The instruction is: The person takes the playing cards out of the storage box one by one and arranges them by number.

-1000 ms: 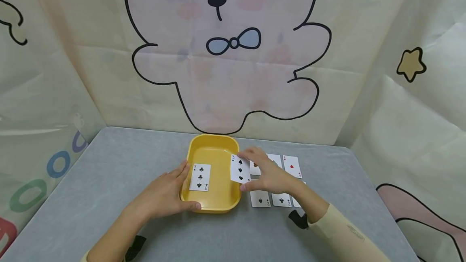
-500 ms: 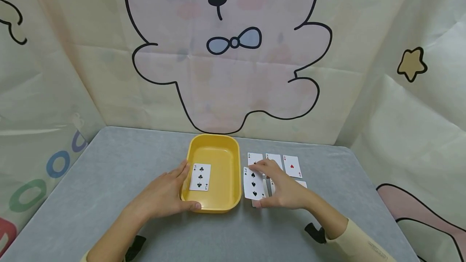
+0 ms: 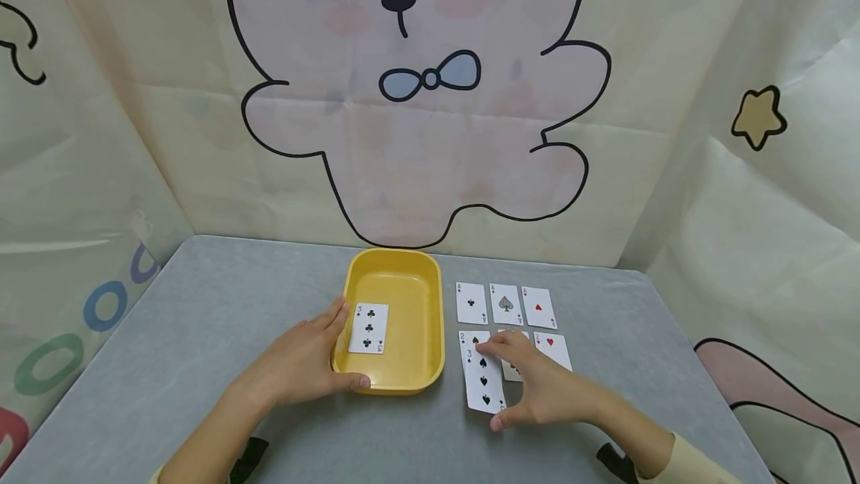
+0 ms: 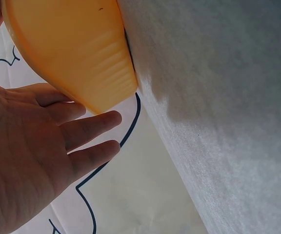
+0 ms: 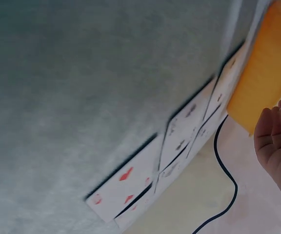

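A yellow tray (image 3: 430,334) stands mid-table with a three of clubs (image 3: 368,327) lying face up inside. My left hand (image 3: 316,353) rests against its near left corner, thumb along the front rim. In the left wrist view that left hand (image 4: 38,146) lies with fingers straight beside the tray's wall (image 4: 77,48). My right hand (image 3: 490,387) pinches a three of spades (image 3: 478,373) by its ends, index finger at the top and thumb at the bottom. The card is low over the table, overlapping a two of spades (image 3: 469,339).
Right of the tray lie three aces (image 3: 506,303) in a row, and below them a two of hearts (image 3: 552,349) and a card partly hidden by my hand. The grey table (image 3: 222,305) is ringed by cartoon-print curtains. The right wrist view is blurred, showing cards (image 5: 130,185) and tray (image 5: 270,63).
My right hand carried the three of spades from over the tray's right rim rightward and toward me, down to the card rows. The left hand and tray stayed still.
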